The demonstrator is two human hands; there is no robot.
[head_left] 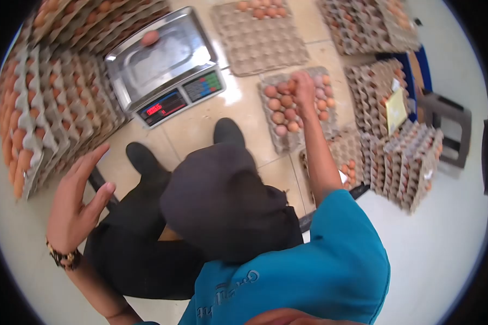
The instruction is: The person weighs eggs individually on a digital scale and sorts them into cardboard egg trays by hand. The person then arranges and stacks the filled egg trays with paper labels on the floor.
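My left hand (77, 203) is raised at the left with its fingers apart and nothing in it, a bracelet on the wrist. My right hand (303, 92) is over the middle tray of eggs (281, 145), its fingers closed and pointing down; what they hold, if anything, is hidden. Brown eggs (278, 117) fill several rows of that tray on both sides of my hand. A single egg (149, 38) lies on the metal pan of the scale (165, 59), whose red display is lit.
Tall stacks of filled egg trays (49, 108) stand at the left. A mostly bare tray (260, 46) lies beyond the middle one. More stacks (374, 92) rise at the right, near a black handle (455, 127). A partly filled tray (339, 151) sits beneath my right forearm.
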